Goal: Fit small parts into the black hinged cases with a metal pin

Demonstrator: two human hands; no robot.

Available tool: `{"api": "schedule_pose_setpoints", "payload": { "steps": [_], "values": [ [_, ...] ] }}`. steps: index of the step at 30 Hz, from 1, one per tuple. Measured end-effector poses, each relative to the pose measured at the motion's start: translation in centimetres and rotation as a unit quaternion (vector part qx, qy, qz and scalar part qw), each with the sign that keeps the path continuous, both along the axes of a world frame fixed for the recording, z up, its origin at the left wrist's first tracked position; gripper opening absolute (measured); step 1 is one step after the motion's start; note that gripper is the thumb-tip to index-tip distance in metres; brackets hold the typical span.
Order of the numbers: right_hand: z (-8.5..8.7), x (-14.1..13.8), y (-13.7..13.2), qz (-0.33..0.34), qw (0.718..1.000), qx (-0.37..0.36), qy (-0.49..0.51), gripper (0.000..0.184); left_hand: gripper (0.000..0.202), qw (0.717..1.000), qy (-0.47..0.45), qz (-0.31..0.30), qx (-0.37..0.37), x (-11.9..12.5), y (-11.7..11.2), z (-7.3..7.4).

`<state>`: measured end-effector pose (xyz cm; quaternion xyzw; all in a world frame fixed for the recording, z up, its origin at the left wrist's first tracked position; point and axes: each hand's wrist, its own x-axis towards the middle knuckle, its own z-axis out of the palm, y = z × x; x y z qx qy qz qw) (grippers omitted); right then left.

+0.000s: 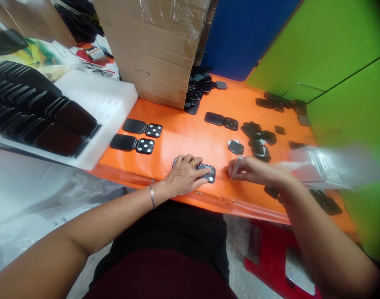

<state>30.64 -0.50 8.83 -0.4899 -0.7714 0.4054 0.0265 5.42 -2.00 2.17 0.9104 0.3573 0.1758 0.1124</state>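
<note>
My left hand (186, 174) lies over an opened black hinged compact case (210, 175) near the table's front edge. Its fingers curl over the lid half, and the thumb reaches onto the square half, where a white dot shows. To the right, my right hand (250, 169) hovers low, its fingers pinched on a small greyish thing, blurred by motion. Beyond it lie round mirror-like discs (235, 147). Two more opened cases, an upper one (153, 130) and a lower one (145, 145), rest at left with white dots in their square halves. Another opened case (223, 121) lies farther back.
Stacked black cases (43, 108) fill a white foam tray (115, 99) at left. A cardboard box (155, 50) stands behind, with piled black cases (198, 89) beside it. Loose black pieces (258, 139) and a clear plastic container (324, 166) are at right, by a green panel (349, 95).
</note>
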Motion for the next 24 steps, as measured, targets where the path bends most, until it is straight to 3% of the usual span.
{"api": "schedule_pose_setpoints", "payload": {
  "steps": [3, 5, 9, 12, 15, 19, 24],
  "values": [
    [-0.5, 0.9, -2.3, -0.137, 0.983, -0.05, 0.113, 0.026, 0.03, 1.0, -0.002, -0.002, 0.001, 0.0, 0.0, -0.1],
    [-1.2, 0.2, -3.2, -0.22, 0.957, -0.04, 0.185, 0.029, 0.03, 1.0, -0.003, -0.001, 0.006, 0.0, 0.0, -0.1],
    [-3.3, -2.6, -3.1, -0.281, 0.925, 0.009, 0.255, 0.031, 0.031, 1.0, -0.013, 0.0, 0.016, 0.0, -0.1, -0.2],
    [-4.5, -3.8, -2.4, -0.258, 0.939, 0.036, 0.225, 0.026, 0.033, 1.0, -0.025, 0.003, 0.015, -0.1, -0.2, -0.3],
    [-4.7, -4.1, -2.0, -0.193, 0.968, 0.094, 0.127, 0.014, 0.033, 0.999, -0.032, 0.006, 0.011, -0.1, -0.3, -0.3],
    [-3.8, -4.4, -1.4, -0.11, 0.983, 0.141, 0.029, 0.006, 0.031, 1.0, -0.03, 0.006, 0.0, -0.1, -0.3, -0.4],
    [-2.0, -4.8, 0.0, -0.041, 0.992, 0.121, -0.02, 0.006, 0.031, 1.0, -0.013, -0.002, -0.003, -0.1, -0.1, -0.4]
  ]
}}
